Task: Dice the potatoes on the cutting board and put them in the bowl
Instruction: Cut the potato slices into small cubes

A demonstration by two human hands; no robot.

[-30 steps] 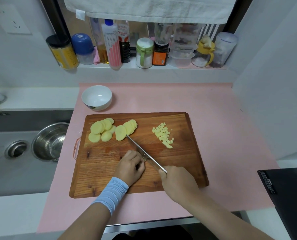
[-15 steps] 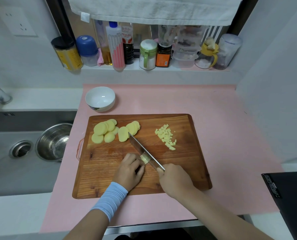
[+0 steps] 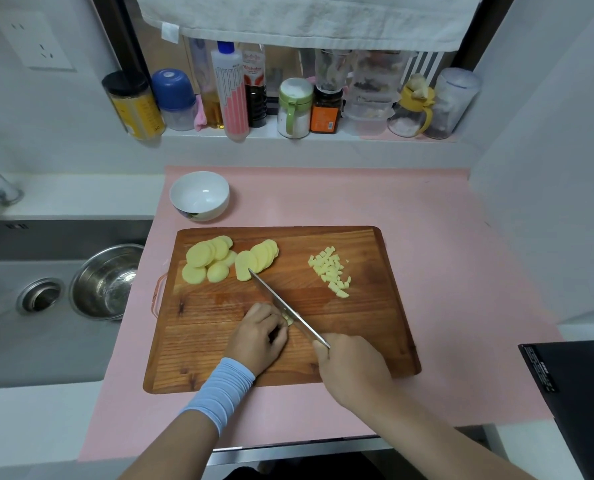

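Observation:
A wooden cutting board (image 3: 375, 327) lies on a pink mat. Round potato slices (image 3: 229, 259) lie at its far left, and a small heap of diced potato (image 3: 331, 271) sits at the far right. My right hand (image 3: 352, 368) grips a knife (image 3: 285, 308) whose blade points toward the slices. My left hand (image 3: 259, 337), fingers curled, holds a small potato piece (image 3: 289, 321) against the blade; most of the piece is hidden. A white bowl (image 3: 199, 195), with nothing in it, stands beyond the board's far left corner.
A sink (image 3: 18, 306) on the left holds a steel bowl (image 3: 105, 282). Jars and bottles (image 3: 288, 102) line the ledge at the back. A black appliance (image 3: 579, 393) sits at the right front. A wall rises on the right.
The knife blade has shifted slightly along the piece under my left hand, and less of that piece shows. The slices and diced heap lie as before.

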